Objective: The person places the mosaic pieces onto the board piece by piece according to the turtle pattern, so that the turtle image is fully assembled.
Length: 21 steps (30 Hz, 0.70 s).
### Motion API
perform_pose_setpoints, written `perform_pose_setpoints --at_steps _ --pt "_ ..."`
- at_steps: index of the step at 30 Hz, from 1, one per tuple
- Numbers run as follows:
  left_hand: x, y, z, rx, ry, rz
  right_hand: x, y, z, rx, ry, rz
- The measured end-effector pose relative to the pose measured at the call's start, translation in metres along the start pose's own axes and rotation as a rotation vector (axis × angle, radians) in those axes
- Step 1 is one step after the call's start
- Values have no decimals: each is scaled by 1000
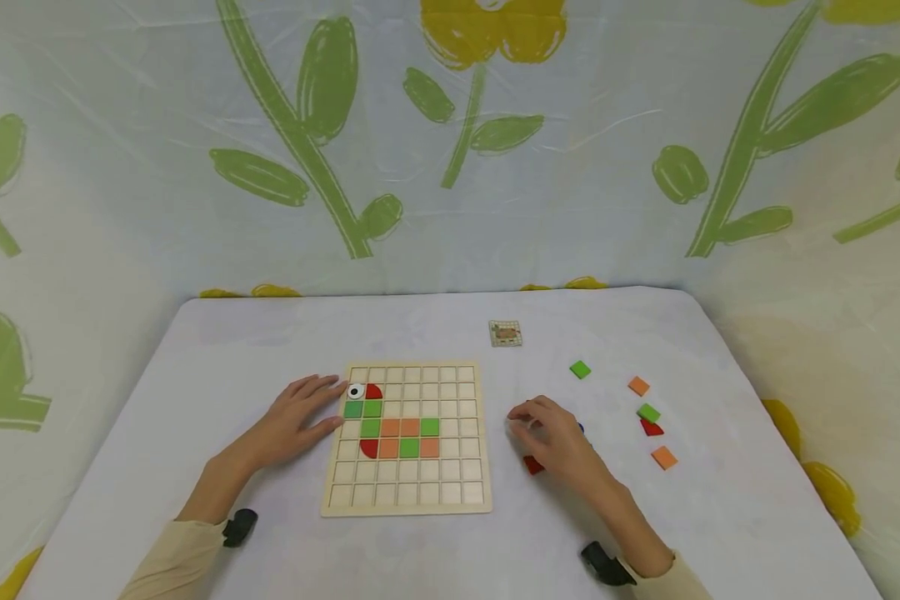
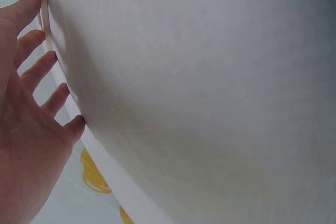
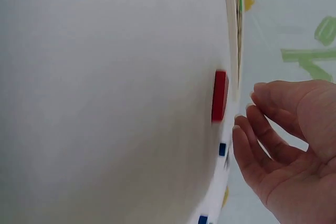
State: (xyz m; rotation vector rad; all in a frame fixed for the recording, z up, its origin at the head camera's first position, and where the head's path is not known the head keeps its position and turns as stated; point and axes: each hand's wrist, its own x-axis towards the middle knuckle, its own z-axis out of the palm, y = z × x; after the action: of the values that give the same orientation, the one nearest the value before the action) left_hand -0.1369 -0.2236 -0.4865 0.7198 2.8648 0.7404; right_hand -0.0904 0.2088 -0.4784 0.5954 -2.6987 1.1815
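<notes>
A square wooden grid board (image 1: 461, 495) lies on the table, with coloured tiles set in its cells. They include a white-and-black eye disc (image 1: 356, 391), red rounded pieces (image 1: 369, 448), green squares (image 1: 408, 448) and orange squares (image 1: 388, 448). My left hand (image 1: 294, 423) is spread at the board's left edge, its fingertips touching the rim. Right of the board, my right hand (image 1: 558, 442) hovers over the table with loosely bent fingers. Nothing shows between thumb and fingers in the right wrist view. Below that hand lies a red piece (image 3: 219, 97), and small blue pieces (image 3: 222, 149) are partly hidden.
Loose tiles lie to the right: a green tile (image 1: 581, 369), orange tiles (image 1: 664, 457), and another green tile (image 1: 648, 412) partly over a red piece (image 1: 652, 428). A small printed picture card (image 1: 506, 333) lies behind the board. Flower-patterned cloth (image 1: 607, 167) walls the table.
</notes>
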Motion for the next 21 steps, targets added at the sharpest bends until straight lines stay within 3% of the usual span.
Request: perform_pose_setpoints --at_steps 8,16,21 --pt "0 1 0 0 9 11 -13 12 -21 -71 43 109" --pt "-1 1 0 2 11 20 -27 26 -43 -123 100 155" --pt "-1 1 0 0 8 11 -37 36 -57 -150 148 143"
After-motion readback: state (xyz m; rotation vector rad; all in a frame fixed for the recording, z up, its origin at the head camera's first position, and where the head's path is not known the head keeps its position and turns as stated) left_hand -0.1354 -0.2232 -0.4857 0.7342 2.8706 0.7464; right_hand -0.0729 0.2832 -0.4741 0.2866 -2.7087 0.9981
